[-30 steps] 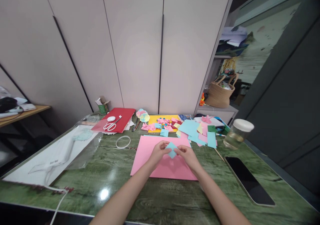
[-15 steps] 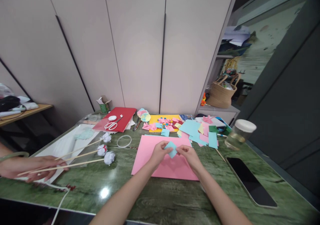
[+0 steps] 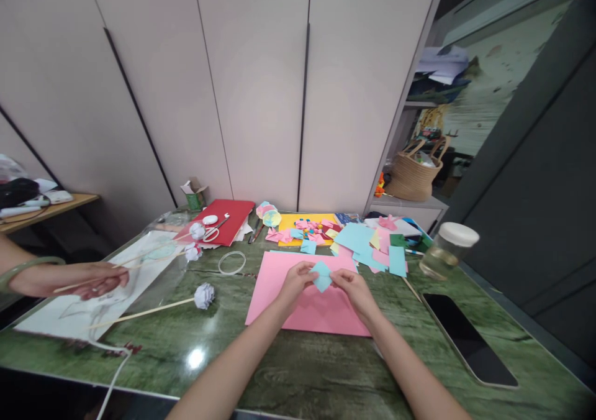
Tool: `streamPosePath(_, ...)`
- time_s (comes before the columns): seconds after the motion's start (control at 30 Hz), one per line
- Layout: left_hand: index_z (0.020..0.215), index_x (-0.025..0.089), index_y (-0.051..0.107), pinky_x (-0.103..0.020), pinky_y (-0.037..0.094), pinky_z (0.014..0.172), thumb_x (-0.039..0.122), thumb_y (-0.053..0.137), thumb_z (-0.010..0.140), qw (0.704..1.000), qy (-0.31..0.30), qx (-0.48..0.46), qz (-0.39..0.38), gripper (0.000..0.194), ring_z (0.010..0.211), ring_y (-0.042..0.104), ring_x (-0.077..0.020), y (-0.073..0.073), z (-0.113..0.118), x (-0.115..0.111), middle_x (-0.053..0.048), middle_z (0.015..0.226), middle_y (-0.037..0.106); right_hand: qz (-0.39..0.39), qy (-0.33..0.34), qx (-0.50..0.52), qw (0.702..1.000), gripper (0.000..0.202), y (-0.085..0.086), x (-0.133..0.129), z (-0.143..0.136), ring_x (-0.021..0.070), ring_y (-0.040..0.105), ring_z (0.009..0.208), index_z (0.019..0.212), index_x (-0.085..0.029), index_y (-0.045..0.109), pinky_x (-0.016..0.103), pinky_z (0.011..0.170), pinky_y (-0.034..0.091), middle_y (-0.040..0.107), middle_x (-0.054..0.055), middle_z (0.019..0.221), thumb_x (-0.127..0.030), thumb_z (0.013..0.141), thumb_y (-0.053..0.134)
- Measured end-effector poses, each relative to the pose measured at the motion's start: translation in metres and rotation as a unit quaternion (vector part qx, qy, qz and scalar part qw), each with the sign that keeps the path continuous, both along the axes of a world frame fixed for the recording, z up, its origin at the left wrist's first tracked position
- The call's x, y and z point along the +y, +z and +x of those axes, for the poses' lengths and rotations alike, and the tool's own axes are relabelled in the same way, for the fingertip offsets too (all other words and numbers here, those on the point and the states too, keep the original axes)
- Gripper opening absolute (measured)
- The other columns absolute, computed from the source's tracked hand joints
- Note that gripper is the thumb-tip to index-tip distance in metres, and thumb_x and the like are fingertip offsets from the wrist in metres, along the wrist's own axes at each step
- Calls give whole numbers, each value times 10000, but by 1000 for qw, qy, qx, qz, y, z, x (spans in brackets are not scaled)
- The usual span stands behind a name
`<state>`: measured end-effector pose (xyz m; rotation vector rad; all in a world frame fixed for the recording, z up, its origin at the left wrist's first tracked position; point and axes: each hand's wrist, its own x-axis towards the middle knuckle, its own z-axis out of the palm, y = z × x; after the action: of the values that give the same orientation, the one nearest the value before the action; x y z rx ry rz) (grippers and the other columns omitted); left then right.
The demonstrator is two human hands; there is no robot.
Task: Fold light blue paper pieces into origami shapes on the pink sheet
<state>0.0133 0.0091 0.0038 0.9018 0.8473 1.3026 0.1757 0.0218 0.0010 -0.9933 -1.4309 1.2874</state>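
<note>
A small light blue paper square (image 3: 321, 277), turned corner-up, is held between my two hands above a pink sheet (image 3: 274, 289). My left hand (image 3: 297, 283) pinches its left corner, and the fingers of my right hand (image 3: 350, 285) are closed on its right corner. Just beyond the pink sheet lie a folded blue piece (image 3: 308, 246) and many small pink pieces (image 3: 305, 225) on yellow paper (image 3: 285, 223). Loose blue sheets (image 3: 356, 238) are spread to the right of them.
At the left, another person's hand (image 3: 100, 280) holds sticks with white paper balls; one stick (image 3: 153, 310) lies on the table. Scissors (image 3: 212, 232) rest on a red folder (image 3: 233, 215). A phone (image 3: 468, 339) and a lidded jar (image 3: 448, 251) stand right.
The other person's hand has moved up and away with two sticks, leaving one stick on the table. My hands have barely moved; the blue square is tilted slightly differently.
</note>
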Motion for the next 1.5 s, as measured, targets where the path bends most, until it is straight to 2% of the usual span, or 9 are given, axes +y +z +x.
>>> streamPosePath(0.17,781,112,601,-289,432,710,245,711,533,999,33,3,-22,302,672,575,-129,-4,-8,6,-55,708,614,-7,-13,20,1000,253,-3,4,4,126,485,591,641,-141,612,254,611,375,561,16,591,-394,638,618)
streamPosePath(0.43,864,125,580,-310,427,744,255,697,565,997,-17,-63,-33,346,701,588,-139,-6,-9,6,-77,773,624,-61,-14,77,995,277,6,-1,1,110,466,546,604,-143,607,249,575,364,544,6,560,-416,588,651)
streamPosePath(0.53,878,127,584,-308,427,727,259,688,570,999,-16,-39,-18,352,659,582,-128,-6,-10,7,-59,726,621,-54,-25,78,995,271,7,-2,1,111,463,549,594,-143,601,248,572,361,540,7,560,-410,595,648)
streamPosePath(0.73,855,132,591,-287,432,695,279,668,582,999,29,14,14,319,634,568,-121,-4,-9,6,-30,653,603,-11,-46,23,999,242,2,1,3,126,477,581,619,-142,612,253,584,361,561,19,585,-384,636,617)
streamPosePath(0.83,861,135,589,-286,432,701,291,643,607,998,37,32,29,303,665,572,-130,-3,-9,6,-44,691,611,0,-54,3,999,240,3,1,2,132,480,579,604,-148,610,258,583,362,561,17,573,-386,634,612)
streamPosePath(0.93,863,142,589,-303,434,701,334,601,639,998,39,41,3,296,677,581,-142,-2,-8,5,-59,753,620,1,-60,-2,998,237,4,0,0,132,480,569,600,-154,614,260,581,361,561,12,561,-390,623,616)
streamPosePath(1.03,868,142,582,-310,440,697,333,624,619,999,15,51,-3,317,694,587,-154,-1,-6,4,-64,774,623,-4,-40,-10,999,230,4,-1,-2,131,484,571,609,-154,619,260,586,362,572,14,572,-383,621,617)
streamPosePath(1.17,828,117,571,-301,452,637,275,702,534,997,-1,82,15,359,632,580,-152,-2,-3,1,-54,697,614,-2,-18,-19,1000,219,2,-3,-5,126,482,572,592,-151,603,252,585,360,560,8,565,-366,634,607)
streamPosePath(1.5,847,125,545,-263,425,635,279,681,573,996,-65,42,36,343,647,563,-129,-3,-4,1,-50,750,598,15,49,-19,999,229,-3,0,-3,118,469,594,648,-146,590,242,594,350,535,0,602,-367,696,557)
